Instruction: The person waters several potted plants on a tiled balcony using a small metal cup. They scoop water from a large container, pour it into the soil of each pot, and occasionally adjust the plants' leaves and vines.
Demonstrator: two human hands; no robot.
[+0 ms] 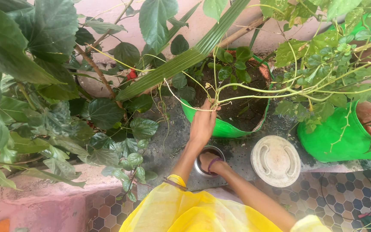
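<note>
At the centre of the frame the left hand (203, 123) reaches up and pinches a thin pale vine stem (254, 89) at the rim of the green grow bag (220, 127). Just below, the right hand (209, 161) is sunk into a small steel bowl (199, 166), its grip hidden. A round white lid (275, 160) lies to the right, near a second green pot (338, 139).

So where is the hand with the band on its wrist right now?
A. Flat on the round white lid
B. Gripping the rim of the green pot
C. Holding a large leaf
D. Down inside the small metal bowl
D: the right hand, with a purple band at the wrist, dips into the small metal bowl, while the left hand reaches up to the thin vine stems by the green pot.
</note>
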